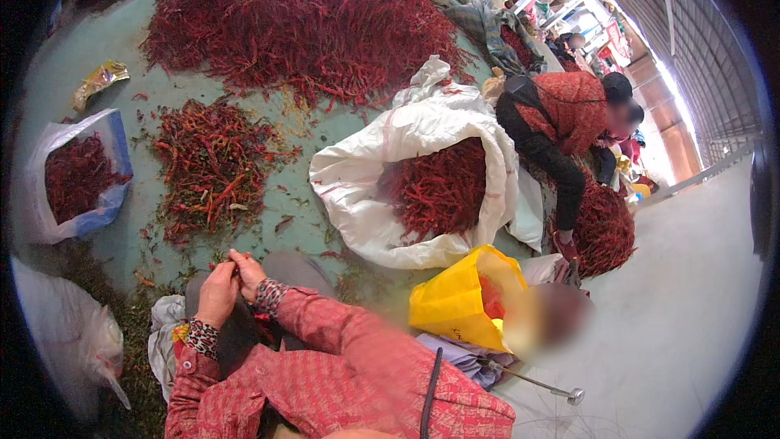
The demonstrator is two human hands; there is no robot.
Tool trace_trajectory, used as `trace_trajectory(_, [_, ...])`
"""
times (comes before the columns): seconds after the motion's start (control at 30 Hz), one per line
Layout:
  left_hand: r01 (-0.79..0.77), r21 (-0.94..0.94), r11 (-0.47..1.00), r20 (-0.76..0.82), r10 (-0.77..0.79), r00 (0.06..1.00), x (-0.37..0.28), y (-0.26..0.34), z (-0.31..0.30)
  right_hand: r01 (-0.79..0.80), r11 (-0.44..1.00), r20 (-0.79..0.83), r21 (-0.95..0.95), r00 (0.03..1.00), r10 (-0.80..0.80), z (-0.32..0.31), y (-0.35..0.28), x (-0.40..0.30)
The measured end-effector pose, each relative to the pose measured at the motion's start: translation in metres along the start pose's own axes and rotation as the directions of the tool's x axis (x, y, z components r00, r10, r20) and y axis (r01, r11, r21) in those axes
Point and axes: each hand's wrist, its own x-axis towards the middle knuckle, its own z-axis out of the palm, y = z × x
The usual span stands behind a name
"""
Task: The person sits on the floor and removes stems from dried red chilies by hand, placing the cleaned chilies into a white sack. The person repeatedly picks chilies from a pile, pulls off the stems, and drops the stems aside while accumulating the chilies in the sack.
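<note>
My left hand (pixel 217 296) and my right hand (pixel 248 275) meet over my lap with fingers curled. Bits of red chilli show at the fingertips of both; how much lies inside the fingers is hidden. Just beyond them, a loose heap of mixed red and dark dried chillies (pixel 210 171) with stems and scraps lies on the green floor sheet (pixel 298 228). To its right, a large white woven sack (pixel 353 186) lies with its mouth open towards me, holding deep red chillies (pixel 436 192). On the left stands a smaller white-and-blue bag (pixel 122 143) with dark red chillies (pixel 82 177) inside.
A big pile of red chillies (pixel 292 30) spreads at the back. A yellow bag (pixel 454 305) sits to my right, beside an umbrella (pixel 530 378). A crumpled wrapper (pixel 100 82) lies far left, above a white sack (pixel 61 329). A co-worker (pixel 560 110) bends over another chilli heap (pixel 600 225).
</note>
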Motion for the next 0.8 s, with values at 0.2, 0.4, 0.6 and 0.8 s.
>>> trace_trajectory(0.2, [-0.053, -0.165, 0.985, -0.133, 0.031, 0.991, -0.016, 0.027, -0.012, -0.169, 0.983, 0.115, 0.069, 0.98, 0.16, -0.023, -0.034, -0.021])
trace_trajectory(0.4, [-0.025, -0.535, 0.844, 0.022, 0.044, 0.999, -0.025, 0.068, -0.015, -0.126, 0.989, 0.061, -0.08, 0.99, 0.131, -0.019, -0.063, -0.034])
trace_trajectory(0.6, [-0.317, -0.738, 0.596, 0.408, 0.768, 0.494, -0.003, 0.211, -0.065, -0.155, 0.97, 0.034, -0.189, 0.986, 0.164, -0.003, -0.048, -0.032])
trace_trajectory(0.8, [-0.544, -0.809, 0.224, 0.226, 0.972, 0.064, -0.015, 0.306, -0.075, -0.188, 0.92, 0.03, -0.344, 0.977, 0.211, 0.03, -0.036, -0.051])
